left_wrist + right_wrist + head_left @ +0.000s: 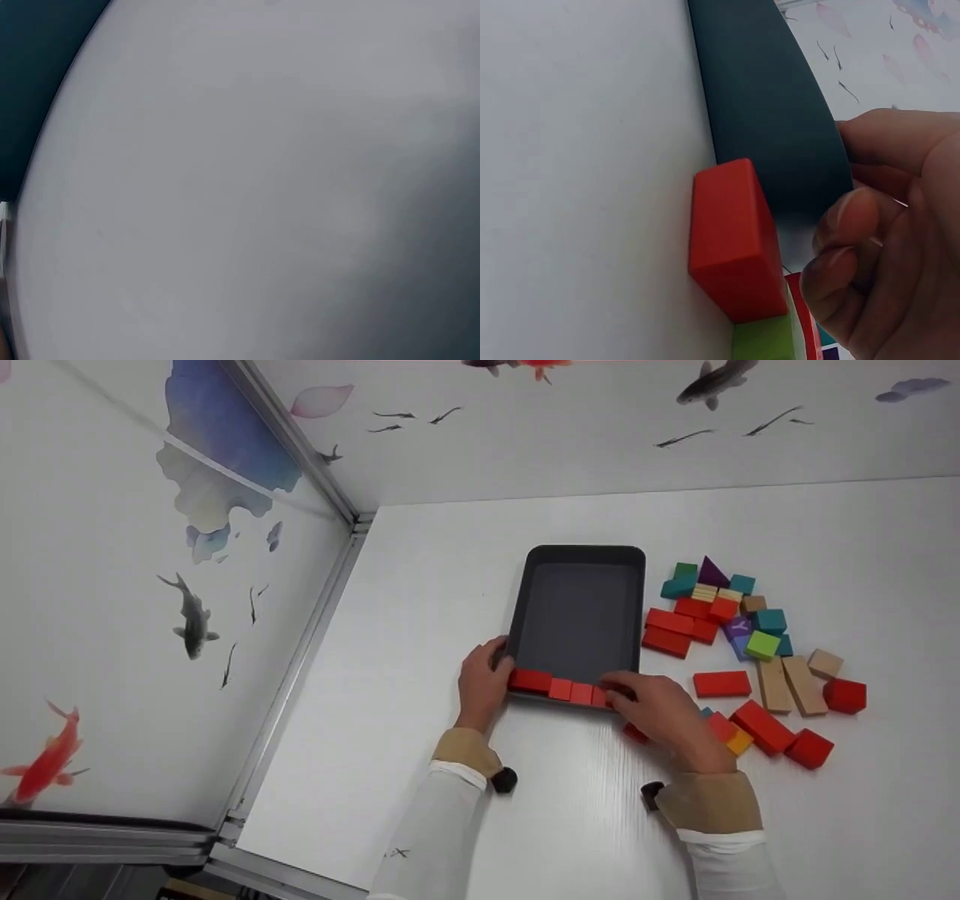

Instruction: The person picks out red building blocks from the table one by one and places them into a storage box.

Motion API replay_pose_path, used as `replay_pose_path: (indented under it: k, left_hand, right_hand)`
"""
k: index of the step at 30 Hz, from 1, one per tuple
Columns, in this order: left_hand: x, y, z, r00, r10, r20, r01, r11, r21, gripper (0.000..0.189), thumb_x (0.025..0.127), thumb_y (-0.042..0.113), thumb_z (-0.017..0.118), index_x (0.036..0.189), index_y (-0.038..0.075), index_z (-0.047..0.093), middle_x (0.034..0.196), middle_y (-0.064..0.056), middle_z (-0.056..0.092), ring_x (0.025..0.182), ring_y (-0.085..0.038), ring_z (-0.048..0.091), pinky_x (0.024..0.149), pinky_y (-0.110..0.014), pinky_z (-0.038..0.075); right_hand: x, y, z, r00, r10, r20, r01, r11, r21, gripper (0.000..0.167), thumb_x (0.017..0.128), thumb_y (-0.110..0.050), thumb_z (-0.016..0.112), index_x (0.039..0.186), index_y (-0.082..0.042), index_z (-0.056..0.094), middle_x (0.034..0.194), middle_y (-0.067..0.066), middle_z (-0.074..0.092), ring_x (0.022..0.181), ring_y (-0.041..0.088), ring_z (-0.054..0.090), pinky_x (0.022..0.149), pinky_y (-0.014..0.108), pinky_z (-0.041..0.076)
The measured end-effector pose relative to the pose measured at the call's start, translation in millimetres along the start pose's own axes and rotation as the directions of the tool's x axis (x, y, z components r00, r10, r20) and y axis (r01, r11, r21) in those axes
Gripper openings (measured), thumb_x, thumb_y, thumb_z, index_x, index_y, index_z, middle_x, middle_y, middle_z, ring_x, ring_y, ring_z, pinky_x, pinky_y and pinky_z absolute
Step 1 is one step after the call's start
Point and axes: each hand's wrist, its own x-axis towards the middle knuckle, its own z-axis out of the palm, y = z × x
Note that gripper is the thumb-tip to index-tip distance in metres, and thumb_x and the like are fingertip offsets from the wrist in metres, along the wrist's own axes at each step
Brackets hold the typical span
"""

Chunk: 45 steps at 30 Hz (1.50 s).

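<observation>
A dark grey rectangular tray (pixel 577 556) lies on the white table. Along its near inner edge runs a row of red blocks: a long one (pixel 531 681) at the left and smaller ones (pixel 581 693) to its right. My left hand (pixel 484 682) grips the tray's near left corner, thumb by the long block. At the near right corner, my right hand (pixel 656 709) reaches over the rim and pinches the rightmost red block (pixel 599 697), partly hidden by the fingers. In the right wrist view its lower fingers curl outside the tray wall (pixel 769 97). The left wrist view shows mostly blurred tabletop.
Right of the tray lies a loose pile of coloured blocks, with red bars (pixel 667 621), a purple triangle (pixel 713 574) and wooden planks (pixel 774 687). A red block (pixel 731 232) stands just outside the tray near my right hand. Printed walls (pixel 525 442) border the table.
</observation>
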Motion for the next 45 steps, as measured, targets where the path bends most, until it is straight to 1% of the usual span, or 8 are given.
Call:
replay_pose_path:
  k: [3,9,13,18,27,33,40,45]
  left_hand:
    - [1.7,1.6,-1.4,1.000,0.002,0.001,-0.002,1.000,0.005,0.036,0.081,0.026,0.051,0.116,0.023,0.060,0.103,0.006,0.059,0.095,-0.008,0.051,0.084,-0.028,0.041]
    - [3.1,3.2,-2.8,1.000,-0.005,0.009,0.005,1.000,0.002,0.036,0.082,0.026,0.050,0.117,0.022,0.059,0.102,0.005,0.059,0.094,-0.009,0.051,0.084,-0.028,0.041]
    - [1.0,1.4,-2.1,1.000,-0.015,0.014,0.016,1.000,-0.019,0.036,0.082,0.026,0.050,0.117,0.023,0.059,0.103,0.006,0.059,0.094,-0.008,0.051,0.084,-0.028,0.041]
    - [0.3,1.6,-2.0,1.000,-0.016,0.009,0.016,0.999,-0.034,0.037,0.081,0.026,0.049,0.116,0.024,0.059,0.102,0.007,0.059,0.095,-0.007,0.051,0.084,-0.027,0.041]
    - [0.3,2.2,0.4,0.999,-0.034,0.016,0.035,0.999,-0.027,0.037,0.081,0.027,0.050,0.117,0.025,0.058,0.105,0.008,0.058,0.098,-0.007,0.051,0.086,-0.027,0.040]
    - [-1.5,1.6,0.4,0.999,-0.030,0.018,0.030,0.999,-0.029,0.037,0.082,0.026,0.049,0.117,0.024,0.058,0.108,0.007,0.058,0.101,-0.008,0.050,0.088,-0.028,0.039]
    - [0.4,2.5,0.7,1.000,-0.018,0.010,0.018,0.999,-0.040,0.036,0.082,0.026,0.050,0.117,0.024,0.058,0.106,0.008,0.058,0.099,-0.006,0.050,0.087,-0.026,0.039]
    - [-1.9,0.7,1.6,0.999,-0.029,0.016,0.029,0.999,-0.044,0.036,0.082,0.026,0.050,0.117,0.024,0.059,0.106,0.008,0.058,0.099,-0.006,0.050,0.087,-0.026,0.039]
  right_hand:
    - [-0.2,-3,-3,1.000,-0.018,-0.004,0.018,1.000,-0.013,0.048,0.082,-0.034,0.061,0.128,-0.027,0.048,0.125,0.004,0.050,0.113,0.030,0.043,0.088,0.050,0.039]
    - [-3.5,-4,-14,0.987,-0.133,-0.091,0.132,0.991,-0.019,0.044,0.084,-0.025,0.060,0.127,-0.027,0.050,0.134,0.001,0.042,0.122,0.030,0.036,0.091,0.050,0.036]
    - [-8.7,-3,-22,0.988,-0.092,-0.122,0.093,0.996,-0.003,0.046,0.083,-0.026,0.061,0.127,-0.025,0.048,0.134,0.004,0.040,0.119,0.030,0.038,0.087,0.048,0.040]
    - [-13.2,0,-31,0.993,-0.015,-0.120,0.017,1.000,0.011,0.050,0.084,-0.028,0.060,0.130,-0.023,0.044,0.129,0.007,0.044,0.104,0.027,0.047,0.080,0.044,0.046]
    - [-24.2,5,-42,0.964,-0.083,-0.254,0.095,0.995,0.037,0.038,0.088,-0.023,0.055,0.125,-0.024,0.050,0.117,0.002,0.053,0.100,0.023,0.049,0.081,0.043,0.045]
    - [-28.5,13,-49,0.967,0.015,-0.254,-0.001,0.999,0.055,0.042,0.087,-0.024,0.057,0.127,-0.022,0.047,0.120,0.005,0.050,0.108,0.027,0.045,0.085,0.047,0.041]
    - [-30.4,31,-61,0.946,0.145,-0.289,-0.142,0.989,0.033,0.059,0.078,-0.004,0.063,0.133,-0.014,0.042,0.145,0.017,0.015,0.129,0.042,0.010,0.084,0.061,0.034]
    - [-34.2,42,-61,0.942,0.173,-0.288,-0.183,0.983,-0.009,0.062,0.074,-0.003,0.066,0.130,-0.011,0.044,0.141,0.023,0.019,0.127,0.045,0.011,0.084,0.065,0.030]
